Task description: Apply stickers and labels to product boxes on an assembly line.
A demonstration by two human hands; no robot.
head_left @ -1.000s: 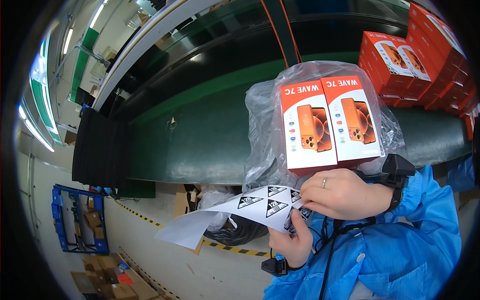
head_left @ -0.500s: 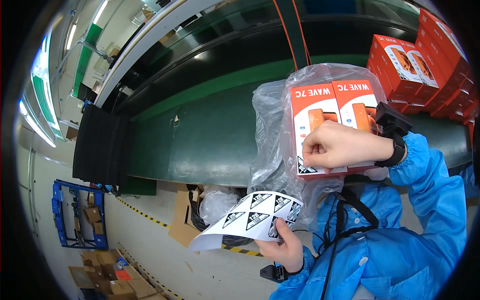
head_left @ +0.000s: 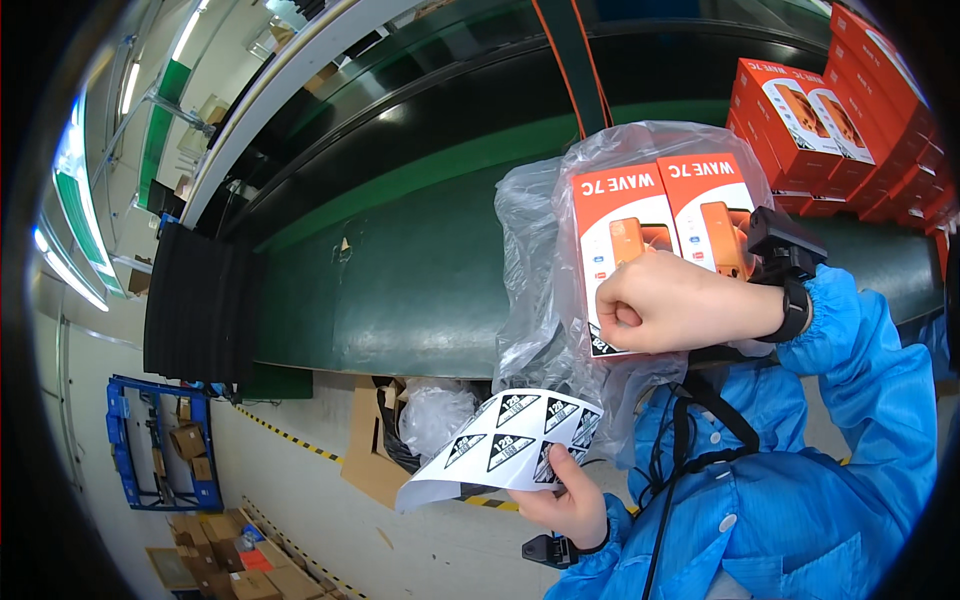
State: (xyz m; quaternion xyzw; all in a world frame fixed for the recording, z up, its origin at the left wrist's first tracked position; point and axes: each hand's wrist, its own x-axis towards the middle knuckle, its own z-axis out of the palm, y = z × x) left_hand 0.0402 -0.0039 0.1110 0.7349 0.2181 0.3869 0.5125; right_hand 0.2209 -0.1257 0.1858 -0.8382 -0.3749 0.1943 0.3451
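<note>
Indoors, head-cam view: the R hand [head_left: 662, 305], fingers curled closed, sits over the near L corner of the L box [head_left: 602, 222], which lies beside the R box [head_left: 718, 202] on clear plastic [head_left: 530, 260] atop a green bench [head_left: 420, 300]. A black label [head_left: 603, 345] shows at that corner; can't tell if the fingertips grip anything. Off the bench's near edge, the L hand [head_left: 575, 508] pinches the sticker sheet [head_left: 525, 422] btwn thumb & fingers, its L end drooping. Stacked red boxes [head_left: 790, 125] fill the upper R; a carton [head_left: 365, 465] stands below, nr the sheet.
</note>
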